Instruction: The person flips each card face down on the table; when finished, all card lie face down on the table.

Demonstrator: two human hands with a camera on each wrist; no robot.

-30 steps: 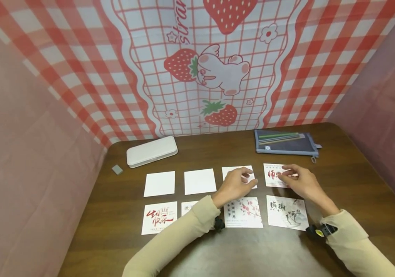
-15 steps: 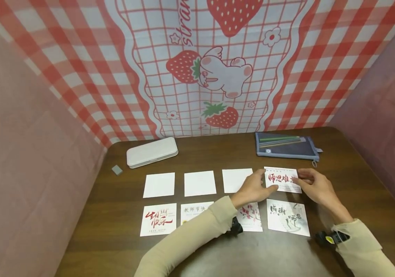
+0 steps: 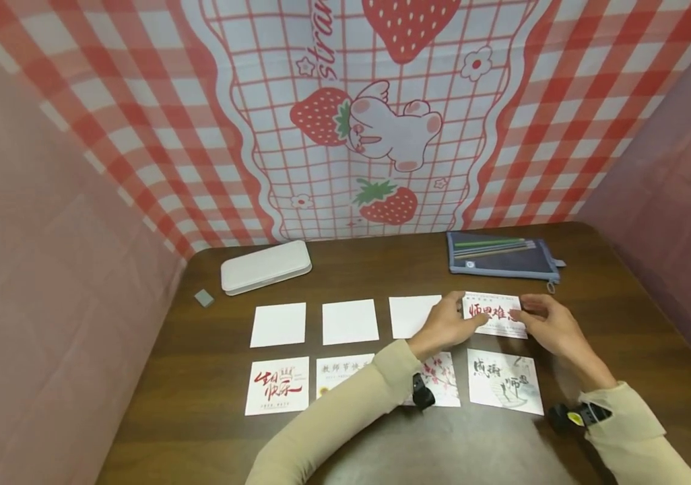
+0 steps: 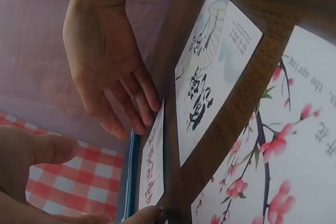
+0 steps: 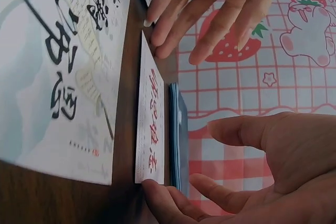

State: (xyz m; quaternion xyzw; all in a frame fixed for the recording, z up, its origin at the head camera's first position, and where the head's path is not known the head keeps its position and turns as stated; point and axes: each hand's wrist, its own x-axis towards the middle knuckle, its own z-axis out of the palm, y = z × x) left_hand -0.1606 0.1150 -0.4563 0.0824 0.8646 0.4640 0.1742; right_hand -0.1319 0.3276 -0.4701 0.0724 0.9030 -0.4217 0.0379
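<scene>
The desk [image 3: 345, 269] is bearing two rows of cards, and your left sleeve [image 3: 327, 414] is crossing over the nearer one; dipping that arm could drag the blossom card [image 3: 439, 370]. The pouch [image 3: 506, 265] is lying just beyond the red-lettered card [image 3: 497, 325], so overpushing could run them together. Your right hand [image 3: 554, 329] is touching that card's right end and your left hand [image 3: 447, 323] is spanning its left end, contact unclear; both are standing apart, fingers extended, not clamping. Unequal pressure could skew it. Your left hand is overlapping the blank card [image 3: 409, 316] too, risking a nudge.
</scene>
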